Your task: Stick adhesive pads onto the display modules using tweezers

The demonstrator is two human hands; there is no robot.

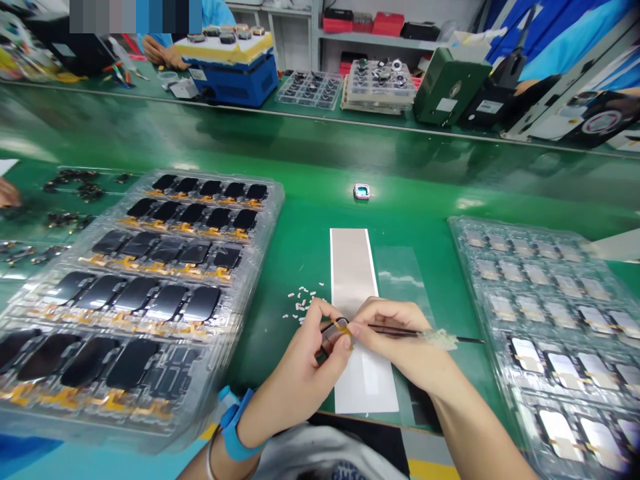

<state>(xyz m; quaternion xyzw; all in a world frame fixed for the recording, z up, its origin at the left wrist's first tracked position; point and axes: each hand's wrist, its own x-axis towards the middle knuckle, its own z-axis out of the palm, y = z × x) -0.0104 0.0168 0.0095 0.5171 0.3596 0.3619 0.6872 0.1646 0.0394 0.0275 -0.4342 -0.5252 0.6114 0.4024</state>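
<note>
My left hand (305,380) pinches a small display screen (332,333) between thumb and fingers, its orange flex cable (342,323) at the upper right. Close against it is my right hand (400,337), fingertips touching the cable's edge. Dark slim tweezers (470,340) lie across the right palm, their far end pointing right, with a crumpled clear piece (440,339) around them. Under both hands runs a long beige and white paper strip (353,267). Small white scraps (303,300) are scattered left of the strip.
A tray (273,220) of black screens stands at left; another tray (460,253) holds silver-backed screens at right. A small watch case (361,192) lies beyond the strip. Across the raised shelf are a blue box (240,83), trays of watch parts (310,90) and another person's hands (165,53).
</note>
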